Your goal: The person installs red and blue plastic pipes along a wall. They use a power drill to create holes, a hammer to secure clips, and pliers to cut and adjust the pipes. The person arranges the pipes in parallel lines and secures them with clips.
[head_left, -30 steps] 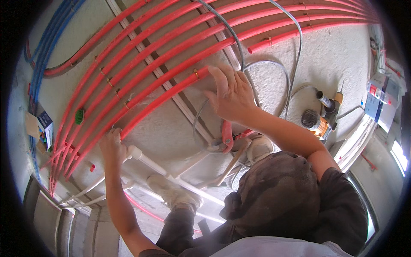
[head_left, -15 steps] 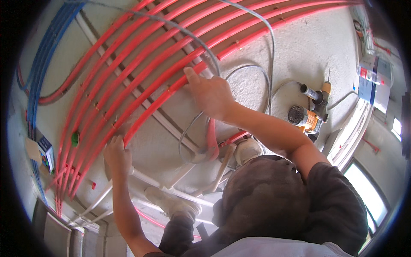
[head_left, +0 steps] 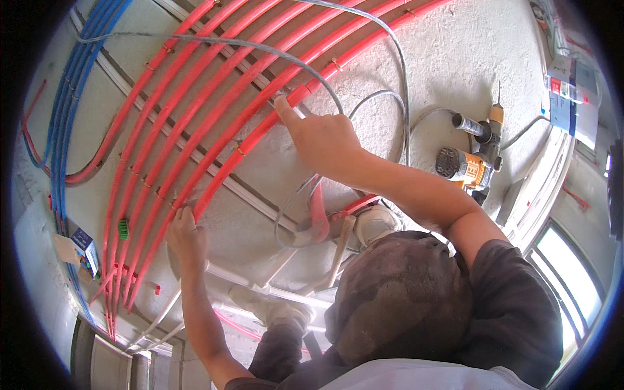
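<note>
A fan of several red pipes (head_left: 195, 133) curves across the pale rough surface, tied at intervals. My left hand (head_left: 187, 234) is closed around the lower part of the outermost red pipe (head_left: 224, 170), which runs into its fingers. Farther up the same pipe is my right hand (head_left: 325, 144). One finger of it stretches over the pipe just below a thicker red sleeve (head_left: 299, 95); its other fingers are folded and partly hidden. A wire tie (head_left: 240, 148) sits on the pipe between both hands. A grey cable (head_left: 273, 49) loops across the pipes and past my right hand.
An orange and black hammer drill (head_left: 478, 162) with a bit lies at the right. Blue pipes (head_left: 64, 130) run down the left, near an open carton (head_left: 82, 244). A green object (head_left: 123, 228) sits among the red pipes. White pipes (head_left: 260, 285) cross near my feet.
The view has shifted, so pipes and drill sit differently in it. The right hand's finger is more stretched and its palm is farther off the pipe. The left hand stays at the outermost pipe.
</note>
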`<state>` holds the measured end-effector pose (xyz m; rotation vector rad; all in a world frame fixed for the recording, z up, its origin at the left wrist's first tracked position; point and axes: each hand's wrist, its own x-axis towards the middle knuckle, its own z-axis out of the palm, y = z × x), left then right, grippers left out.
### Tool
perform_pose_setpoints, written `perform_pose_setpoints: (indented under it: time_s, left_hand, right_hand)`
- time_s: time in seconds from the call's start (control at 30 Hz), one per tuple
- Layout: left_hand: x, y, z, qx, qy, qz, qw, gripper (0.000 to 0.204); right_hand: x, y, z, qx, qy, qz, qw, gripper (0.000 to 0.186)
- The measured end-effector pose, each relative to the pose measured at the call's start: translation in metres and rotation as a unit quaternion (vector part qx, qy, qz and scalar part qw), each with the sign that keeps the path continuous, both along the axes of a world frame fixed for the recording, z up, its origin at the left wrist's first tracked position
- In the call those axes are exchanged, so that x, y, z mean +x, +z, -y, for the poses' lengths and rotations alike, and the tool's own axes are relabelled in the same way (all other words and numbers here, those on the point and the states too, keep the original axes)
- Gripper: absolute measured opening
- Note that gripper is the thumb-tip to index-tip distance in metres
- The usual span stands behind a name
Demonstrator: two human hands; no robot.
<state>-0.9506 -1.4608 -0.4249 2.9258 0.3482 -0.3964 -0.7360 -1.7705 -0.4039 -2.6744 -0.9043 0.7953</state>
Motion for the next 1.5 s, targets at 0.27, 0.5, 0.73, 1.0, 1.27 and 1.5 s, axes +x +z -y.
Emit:
perform_pose_setpoints:
  time_s: [0.27,0.5,0.73,1.0,1.27,1.5]
  left_hand:
    - [0.003,0.002,-0.001,0.002,-0.010,-0.028,1.000,0.026]
    - [0.003,0.000,0.000,-0.004,0.001,-0.027,1.000,0.035]
    - [0.006,0.005,0.003,-0.002,0.002,-0.043,0.999,0.037]
    - [0.011,0.010,0.009,0.007,0.006,-0.055,0.998,0.043]
    - [0.012,0.011,0.013,0.014,0.008,-0.055,0.998,0.043]
    - [0.003,-0.008,0.002,0.017,-0.002,-0.041,0.999,0.039]
  right_hand:
    - [0.002,-0.005,0.005,0.014,-0.001,-0.012,1.000,0.081]
    - [0.006,-0.007,0.006,0.014,-0.010,-0.007,1.000,0.082]
    - [0.006,-0.011,0.007,0.014,-0.013,-0.019,1.000,0.085]
    - [0.004,-0.019,0.011,0.017,-0.013,-0.007,1.000,0.086]
    - [0.007,-0.011,0.006,-0.023,-0.022,-0.037,0.999,0.086]
    - [0.012,-0.026,0.006,0.010,-0.031,0.021,0.999,0.060]
